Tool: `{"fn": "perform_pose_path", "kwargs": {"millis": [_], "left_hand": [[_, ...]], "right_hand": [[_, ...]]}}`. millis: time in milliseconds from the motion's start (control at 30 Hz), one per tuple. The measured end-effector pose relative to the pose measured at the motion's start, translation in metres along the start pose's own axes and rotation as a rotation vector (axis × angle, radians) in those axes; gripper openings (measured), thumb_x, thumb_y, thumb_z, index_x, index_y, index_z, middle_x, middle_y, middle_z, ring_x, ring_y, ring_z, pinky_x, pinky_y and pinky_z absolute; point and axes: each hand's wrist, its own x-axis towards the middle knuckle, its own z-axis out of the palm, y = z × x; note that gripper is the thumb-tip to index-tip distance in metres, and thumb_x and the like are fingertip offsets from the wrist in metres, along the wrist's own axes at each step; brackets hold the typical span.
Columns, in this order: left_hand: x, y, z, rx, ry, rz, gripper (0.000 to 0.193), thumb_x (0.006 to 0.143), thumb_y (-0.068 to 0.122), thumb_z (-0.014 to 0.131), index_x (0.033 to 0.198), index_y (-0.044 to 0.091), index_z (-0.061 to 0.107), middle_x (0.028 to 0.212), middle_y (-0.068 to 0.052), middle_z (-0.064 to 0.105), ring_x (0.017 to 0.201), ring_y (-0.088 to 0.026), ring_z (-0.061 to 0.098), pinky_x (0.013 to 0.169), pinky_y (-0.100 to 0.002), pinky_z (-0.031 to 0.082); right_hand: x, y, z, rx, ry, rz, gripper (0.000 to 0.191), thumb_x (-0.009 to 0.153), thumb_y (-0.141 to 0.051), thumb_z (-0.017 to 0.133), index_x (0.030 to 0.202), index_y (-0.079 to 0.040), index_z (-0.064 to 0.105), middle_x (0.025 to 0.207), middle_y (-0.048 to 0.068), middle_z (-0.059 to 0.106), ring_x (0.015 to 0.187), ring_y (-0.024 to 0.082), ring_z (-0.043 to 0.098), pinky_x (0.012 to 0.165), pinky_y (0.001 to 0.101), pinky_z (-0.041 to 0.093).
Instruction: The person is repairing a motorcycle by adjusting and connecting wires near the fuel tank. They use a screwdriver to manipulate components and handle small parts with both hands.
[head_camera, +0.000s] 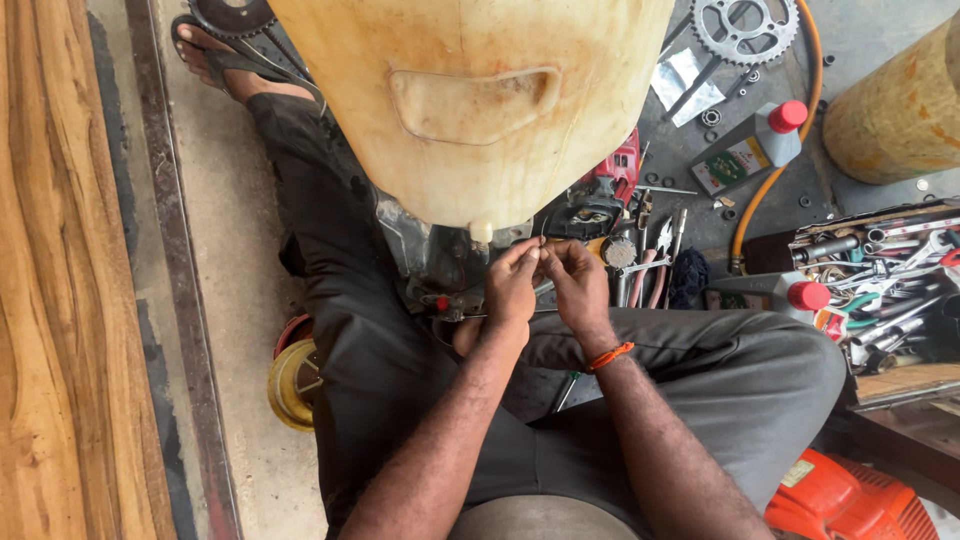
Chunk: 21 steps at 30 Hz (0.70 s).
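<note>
while seated cross-legged on the floor, left hand (510, 285) and right hand (578, 283) brought fingertip to fingertip, pinching a tiny part (541, 254) too small to identify, just below the yellowed plastic tank (470, 100) and its small engine (440, 265). orange thread band (610, 355) on right wrist. open toolbox (890, 270), red-capped oil bottle (750, 150) and sprocket (745, 28) nearby on floor.

Concrete floor (250, 300) w/ sprocket (745, 28), bottle (752, 148) (red cap), toolbox (885, 290).

Soft even daylight, faint shadows under the tank (470, 100), sharp centre, perhaps slight wide-angle bending at edges
</note>
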Motion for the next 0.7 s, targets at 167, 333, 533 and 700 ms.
{"fn": "perform_pose_path", "kwargs": {"millis": [167,333,533,700], "left_hand": [[0.007,-0.004,-0.004,-0.156,-0.016,-0.122,0.028,0.101,0.020,0.063,0.122,0.004,0.072,0.108,-0.002,0.074,0.094,-0.011,0.069,0.081,-0.027,0.055],[0.013,-0.011,-0.002,-0.253,0.004,-0.185,0.020,0.099,0.020,0.069,0.113,0.007,0.074,0.102,0.000,0.073,0.090,-0.010,0.066,0.080,-0.028,0.054],[0.020,-0.014,0.001,-0.252,0.017,-0.181,0.017,0.098,0.021,0.070,0.108,0.009,0.075,0.100,0.001,0.073,0.087,-0.010,0.064,0.077,-0.027,0.052],[0.018,-0.010,0.000,-0.188,0.009,-0.221,0.019,0.098,0.025,0.067,0.107,0.011,0.075,0.103,0.004,0.074,0.090,-0.008,0.065,0.077,-0.028,0.052]], "right_hand": [[-0.005,-0.019,0.003,-0.188,0.075,-0.004,0.015,0.098,-0.013,0.070,0.102,0.001,0.068,0.091,0.006,0.076,0.079,0.009,0.070,0.072,0.0257,0.057],[-0.016,-0.046,0.012,-0.482,0.167,-0.118,0.013,0.095,-0.011,0.074,0.100,0.000,0.069,0.090,0.008,0.076,0.081,0.013,0.072,0.071,0.0288,0.056],[-0.019,-0.061,0.014,-0.591,0.165,-0.153,0.012,0.093,-0.008,0.072,0.101,0.000,0.069,0.092,0.011,0.075,0.082,0.018,0.075,0.071,0.0304,0.058],[-0.014,-0.041,0.006,-0.490,0.131,-0.047,0.011,0.093,-0.007,0.072,0.101,0.000,0.069,0.091,0.009,0.076,0.082,0.017,0.075,0.074,0.0309,0.059]]}}
